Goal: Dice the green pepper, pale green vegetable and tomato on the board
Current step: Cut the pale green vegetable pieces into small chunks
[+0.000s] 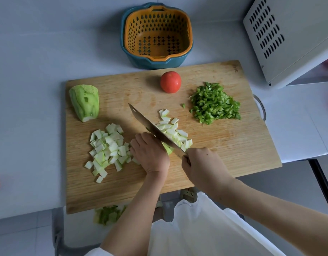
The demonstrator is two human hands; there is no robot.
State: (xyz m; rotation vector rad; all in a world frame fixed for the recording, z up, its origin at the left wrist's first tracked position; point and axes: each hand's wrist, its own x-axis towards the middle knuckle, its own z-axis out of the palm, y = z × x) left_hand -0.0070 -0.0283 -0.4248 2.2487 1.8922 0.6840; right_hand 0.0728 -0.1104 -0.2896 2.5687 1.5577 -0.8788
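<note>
Writing: a small dark mark sits at the far right corner of the cutting board (224, 145), possibly a stamp, but it is too small to read. No other lettering is legible.

Right hand (202, 163): fingers wrapped tight around the handle of the knife (150, 124). The handle is hidden inside the grip. The blade runs diagonally away to the left, with its edge down on the board.

Left hand (150, 152): fingers curled under, knuckles just beside the flat of the blade. It holds down a pale green vegetable strip (168, 149), of which only a short end shows between the two hands.

Task items, all on the board:
- Fresh cut pieces (175, 130) lie against the right side of the blade.
- A diced pile (108, 148) of the same vegetable lies left of the left hand, touching it.
- A peeled uncut half (85, 102) lies at the far left corner.
- The tomato (170, 82) sits whole near the far edge.
- The diced green pepper (214, 104) is heaped at the right.

Surroundings: the board rests on a white counter (30, 71). Behind it, an orange strainer basket (157, 32) is nested in a blue basin (141, 60). A white vented appliance (288, 37) stands at the far right. Green scraps (108, 215) lie below the board's near edge.
</note>
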